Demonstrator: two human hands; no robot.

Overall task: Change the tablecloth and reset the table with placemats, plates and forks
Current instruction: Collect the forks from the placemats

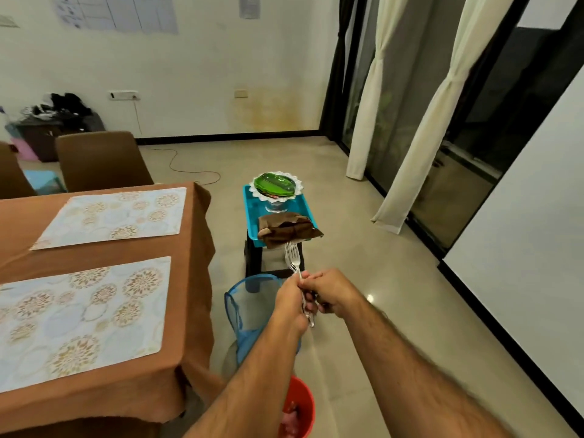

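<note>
Both fists closed on a bunch of forks [295, 263]: left hand [292, 303] and right hand [333, 295] side by side, arms stretched forward. Tines pointing away, toward the turquoise tray [249, 216]; handles running back through the hands. Held above the blue mesh bin [249, 308], beside the brown tablecloth [196, 248].

A cream wall [196, 74], stained yellow low down, carries taped paper sheets [117, 11] above a pale tiled floor [363, 248] crossed by an orange cable [186, 169]. Cream curtains [420, 137] are tied back against dark-framed glass doors [493, 121], and two brown chairs [101, 159] stand at left.
</note>
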